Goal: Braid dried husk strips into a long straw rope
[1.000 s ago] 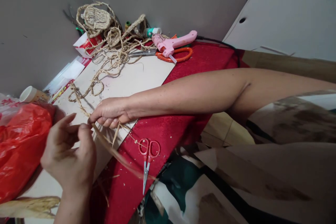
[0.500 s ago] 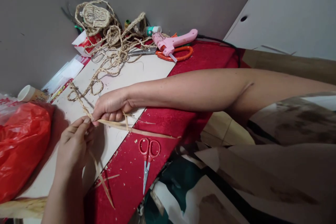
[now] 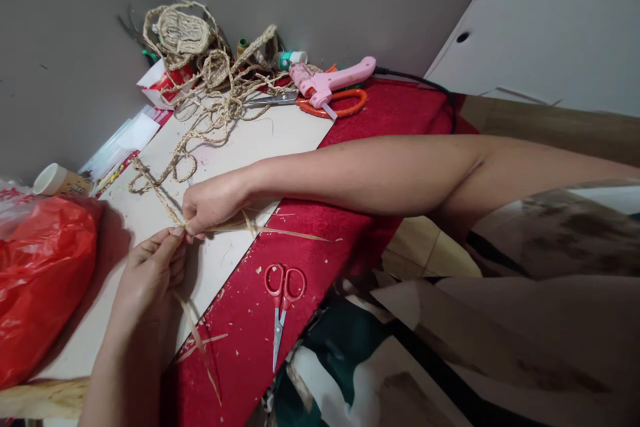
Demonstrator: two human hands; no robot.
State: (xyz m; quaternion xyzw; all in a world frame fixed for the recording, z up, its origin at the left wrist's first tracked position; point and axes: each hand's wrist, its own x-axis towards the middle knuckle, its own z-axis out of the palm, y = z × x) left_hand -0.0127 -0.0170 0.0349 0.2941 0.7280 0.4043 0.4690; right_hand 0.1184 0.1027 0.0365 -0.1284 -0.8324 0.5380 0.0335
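Note:
My right hand (image 3: 210, 203) is closed, pinching the end of a braided straw cord (image 3: 160, 190) together with a flat straw strip (image 3: 280, 232) that sticks out to the right over the red cloth. Just below it my left hand (image 3: 153, 273) is closed too, fingertips meeting the same spot, with another straw strip (image 3: 197, 340) trailing down from it. The cord runs back across a pale board (image 3: 260, 140) to a tangled pile of braid (image 3: 200, 60) at the far side.
Small red scissors (image 3: 281, 300) lie on the red cloth (image 3: 400, 113) near the front. Orange-handled scissors (image 3: 320, 103) and a pink glue gun (image 3: 333, 80) lie at the back. A red plastic bag (image 3: 40, 280) and a paper cup (image 3: 57, 180) are at the left.
My left hand rose and closed in on the braid end beside my right hand. The loose strips shifted: one now points right, one hangs down from my left hand.

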